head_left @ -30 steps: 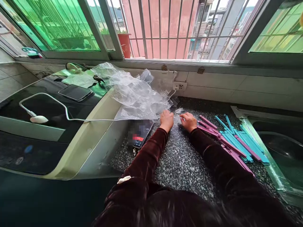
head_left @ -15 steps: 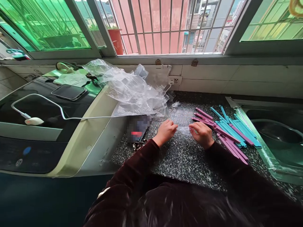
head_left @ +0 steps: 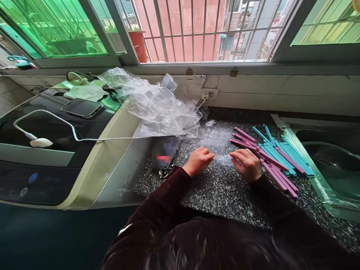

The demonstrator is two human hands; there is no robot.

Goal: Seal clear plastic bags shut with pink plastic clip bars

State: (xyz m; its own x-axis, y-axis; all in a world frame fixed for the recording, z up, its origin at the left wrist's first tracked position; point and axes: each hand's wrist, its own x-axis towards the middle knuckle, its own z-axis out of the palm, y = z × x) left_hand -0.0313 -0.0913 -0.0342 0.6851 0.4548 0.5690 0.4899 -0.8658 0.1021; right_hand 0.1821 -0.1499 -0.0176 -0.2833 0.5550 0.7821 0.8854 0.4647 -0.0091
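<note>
While left hand (head_left: pixel 201 160) and right hand (head_left: pixel 245 163) pinched opposite ends of a clear plastic piece (head_left: pixel 223 160), each grip nearly closed, left of the coloured strips (head_left: pixel 274 155), uneven pulling likely risked tearing it.

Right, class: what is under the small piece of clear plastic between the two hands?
The speckled counter lies beneath the clear plastic. The left hand and right hand pinch its ends, so whatever lies under those covered ends cannot be seen.
</note>
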